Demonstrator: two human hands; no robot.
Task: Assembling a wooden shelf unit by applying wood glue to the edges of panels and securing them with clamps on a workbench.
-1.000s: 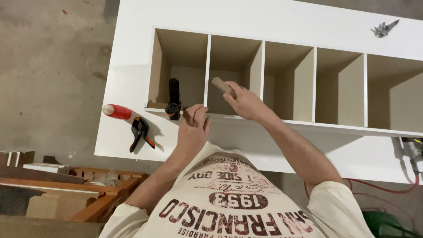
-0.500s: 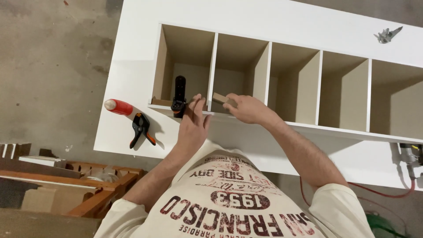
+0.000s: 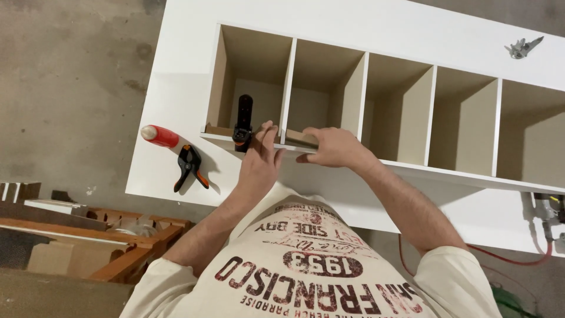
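bare concrete floor runs under everything we see, grey and stained, with a long white cabinet (image 3: 176, 88) lying on it, its five open compartments facing up at us. we have both hands at the near front rail, by the divider between the first and second compartments. our left hand (image 3: 261, 158) rests fingers up against that rail, just beside a black clamp (image 3: 242, 125) that bites the edge of the first compartment; the fingers look loosely extended and touching, and we cannot tell whether they pinch anything. our right hand (image 3: 332, 147) is closed over a small wooden strip (image 3: 299, 139) that sits along the inside of the rail in the second compartment, thumb and fingers holding it down against the panel. a second strip end (image 3: 216, 129) shows at the left corner of the first compartment. we judge the strip to be light, stiff and easy to shift, so it wants a firm pinch near its middle, pressed flat to the rail. left of us on the white panel lie an orange-handled spring clamp (image 3: 189, 168) and a red-and-white bottle (image 3: 159, 136), touching each other. a grey metal clamp (image 3: 522, 47) lies far off at the top right, a red hose (image 3: 506, 253) trails at the right, and a wooden pallet (image 3: 118, 235) sits at lower left.
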